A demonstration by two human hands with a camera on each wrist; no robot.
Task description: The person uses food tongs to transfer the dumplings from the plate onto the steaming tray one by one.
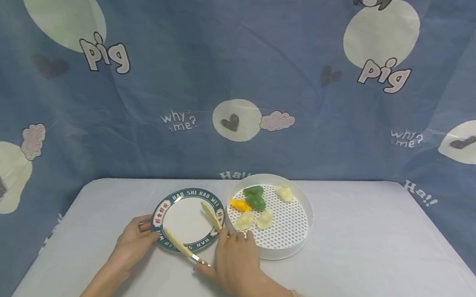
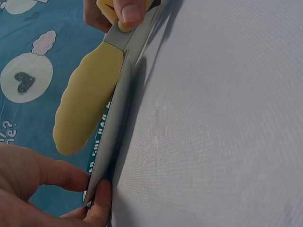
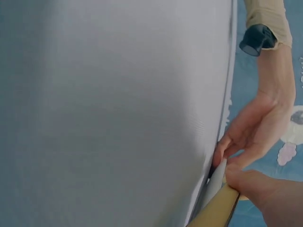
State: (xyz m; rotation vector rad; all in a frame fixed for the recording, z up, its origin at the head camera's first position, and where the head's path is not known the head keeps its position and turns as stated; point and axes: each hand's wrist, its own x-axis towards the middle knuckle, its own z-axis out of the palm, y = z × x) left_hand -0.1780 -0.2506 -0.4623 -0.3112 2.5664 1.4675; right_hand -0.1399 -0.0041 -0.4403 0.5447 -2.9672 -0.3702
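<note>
My left hand (image 1: 135, 242) pinches the left rim of a round plate (image 1: 187, 219) with a white middle and a dark green lettered rim. In the left wrist view, one finger lies over the rim and another under it. My right hand (image 1: 238, 262) holds yellow-tipped tongs (image 1: 179, 243) over the plate's near right side. The tong arms stand spread apart, with nothing between their tips. Close up, one broad wavy-edged tong end (image 2: 87, 99) shows beside the plate's edge.
Right of the plate sits a round white steamer basket (image 1: 303, 229) with a perforated base. It holds green pieces (image 1: 254, 198), an orange-yellow piece (image 1: 240, 205) and several pale dumpling-like pieces (image 1: 265, 219). A white cloth (image 1: 364, 251) covers the table; a blue printed curtain (image 1: 296, 39) hangs behind.
</note>
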